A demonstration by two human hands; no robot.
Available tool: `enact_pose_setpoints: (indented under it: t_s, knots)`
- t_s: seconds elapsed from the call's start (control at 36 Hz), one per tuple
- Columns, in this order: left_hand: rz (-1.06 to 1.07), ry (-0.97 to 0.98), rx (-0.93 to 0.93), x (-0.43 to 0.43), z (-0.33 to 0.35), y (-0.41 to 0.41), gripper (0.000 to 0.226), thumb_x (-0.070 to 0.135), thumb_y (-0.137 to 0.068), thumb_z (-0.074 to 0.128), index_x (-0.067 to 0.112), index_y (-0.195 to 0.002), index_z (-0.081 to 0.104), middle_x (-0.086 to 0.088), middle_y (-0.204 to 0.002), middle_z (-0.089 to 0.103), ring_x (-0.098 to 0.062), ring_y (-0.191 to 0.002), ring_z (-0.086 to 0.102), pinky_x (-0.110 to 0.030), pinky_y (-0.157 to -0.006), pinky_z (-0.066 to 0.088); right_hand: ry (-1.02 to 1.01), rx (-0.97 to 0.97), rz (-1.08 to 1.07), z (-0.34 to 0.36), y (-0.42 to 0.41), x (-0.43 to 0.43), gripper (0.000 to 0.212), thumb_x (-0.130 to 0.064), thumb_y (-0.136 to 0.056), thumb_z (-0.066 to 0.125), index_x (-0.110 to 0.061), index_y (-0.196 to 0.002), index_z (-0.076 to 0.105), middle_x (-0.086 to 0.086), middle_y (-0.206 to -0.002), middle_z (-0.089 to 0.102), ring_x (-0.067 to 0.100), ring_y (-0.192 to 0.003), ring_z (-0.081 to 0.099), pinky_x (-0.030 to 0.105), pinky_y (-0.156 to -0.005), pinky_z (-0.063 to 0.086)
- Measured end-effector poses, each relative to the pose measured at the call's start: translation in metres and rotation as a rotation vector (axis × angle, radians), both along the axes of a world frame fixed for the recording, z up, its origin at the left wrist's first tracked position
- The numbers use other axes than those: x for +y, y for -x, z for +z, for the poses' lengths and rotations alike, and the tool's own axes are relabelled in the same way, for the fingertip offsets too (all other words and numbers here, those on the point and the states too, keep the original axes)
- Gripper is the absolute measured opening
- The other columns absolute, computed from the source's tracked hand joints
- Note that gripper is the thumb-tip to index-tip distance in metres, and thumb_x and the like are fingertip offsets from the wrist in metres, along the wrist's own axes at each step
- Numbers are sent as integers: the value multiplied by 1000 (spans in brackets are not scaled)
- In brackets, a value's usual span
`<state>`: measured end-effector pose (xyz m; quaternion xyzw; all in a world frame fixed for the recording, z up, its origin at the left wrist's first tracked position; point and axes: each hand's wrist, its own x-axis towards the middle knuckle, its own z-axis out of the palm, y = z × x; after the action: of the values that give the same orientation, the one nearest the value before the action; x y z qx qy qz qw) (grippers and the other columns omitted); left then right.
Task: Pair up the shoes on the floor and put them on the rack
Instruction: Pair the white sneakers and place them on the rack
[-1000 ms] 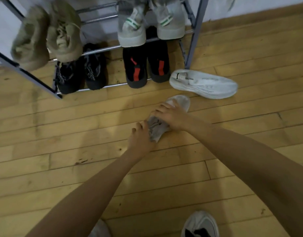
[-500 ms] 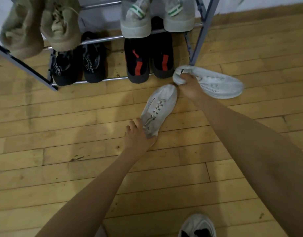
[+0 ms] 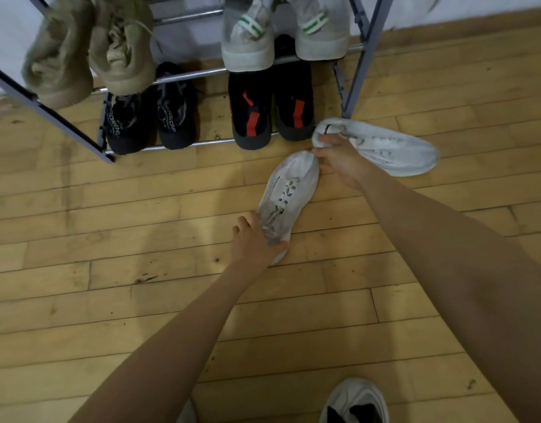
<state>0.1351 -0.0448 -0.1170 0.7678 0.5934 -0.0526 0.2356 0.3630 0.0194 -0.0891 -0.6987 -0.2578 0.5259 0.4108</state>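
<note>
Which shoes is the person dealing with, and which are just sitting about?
In hand: near white shoe, held by left hand; far white shoe, held by right hand; rack.
Just there: tan pair, lettered black pair, black-red pair, green-striped pair.

Left hand: arm stretched forward, fingers curled round near shoe
Right hand: arm stretched forward, pinching far shoe

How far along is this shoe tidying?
Done: on the rack sit a tan pair and a white-green pair above, a black pair and a black-red pair below. In hand: the left hand grips the near white sneaker, the right hand the far white sneaker, both on the floor. Left: bring them together and shelve them.
</note>
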Motion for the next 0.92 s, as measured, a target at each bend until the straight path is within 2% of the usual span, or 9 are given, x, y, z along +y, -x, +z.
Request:
enact_pose_setpoints:
  t_s: [0.08, 0.17, 0.31, 0.42, 0.5, 0.61, 0.72, 0.83, 0.92]
  knots:
    - [-12, 0, 16, -1, 1, -2, 92, 65, -70, 67, 4, -131, 33, -12, -123, 45, -28, -111, 48, -35, -97, 43, -22, 75, -76, 1, 2, 7, 59, -9, -92, 57, -11, -145, 31, 7, -146, 37, 20, -127, 44, 27, -98, 43]
    - [-16, 2, 13, 0, 1, -2, 94, 66, -69, 67, 4, -131, 33, -13, -124, 44, -28, -112, 47, -35, -97, 42, -63, 184, -241, 4, 0, 11, 53, -10, -90, 61, -9, -140, 40, 7, -137, 44, 14, -117, 46, 25, -102, 40]
    - [-3, 35, 32, 2, 2, -5, 99, 66, -67, 68, 5, -134, 29, -12, -130, 40, -29, -118, 45, -36, -98, 42, -120, 172, -360, 10, -8, 7, 40, -10, -93, 57, -7, -132, 51, 6, -140, 49, 17, -130, 43, 24, -105, 34]
    - [19, 78, 24, -3, 1, -14, 105, 69, -66, 66, 12, -141, 17, -13, -133, 37, -31, -121, 44, -41, -96, 44, -112, -124, -118, 3, -9, -1, 46, -7, -91, 59, -8, -135, 48, 8, -142, 45, 19, -129, 43, 22, -101, 34]
    - [36, 57, 0, -10, 0, -25, 104, 71, -67, 60, 17, -142, 12, -14, -130, 36, -33, -115, 43, -39, -91, 42, -87, -348, -32, -4, -13, 1, 54, -9, -86, 65, -11, -136, 46, 13, -141, 40, 25, -125, 45, 30, -101, 40]
    - [169, 174, -215, -14, -3, -33, 97, 59, -67, 70, 9, -132, 19, -8, -118, 30, -29, -112, 45, -38, -90, 48, -45, -456, 19, -10, -17, 13, 67, -13, -86, 65, -18, -145, 33, 11, -147, 34, 25, -128, 42, 28, -98, 42]
    - [293, 218, -362, -14, -6, -30, 78, 41, -71, 76, 2, -122, 31, -4, -107, 24, -29, -102, 45, -40, -83, 48, -51, -409, -47, -16, -17, 28, 42, -12, -91, 57, -5, -132, 48, 12, -135, 51, 24, -124, 48, 15, -78, 35]
    - [322, 83, -445, -20, -9, -16, 70, 25, -70, 80, -3, -118, 37, -3, -104, 26, -21, -95, 36, -34, -78, 42, -45, -336, -216, -14, -18, 31, 25, -13, -90, 60, -7, -113, 64, 11, -120, 64, 22, -110, 58, 15, -79, 38]
    - [297, -25, -478, -23, -8, -10, 68, 20, -69, 80, -7, -117, 39, -4, -103, 29, -19, -96, 32, -32, -77, 40, -26, -441, -154, -15, -8, 18, 13, -12, -88, 55, -13, -95, 66, 11, -109, 68, 18, -95, 59, 20, -86, 43]
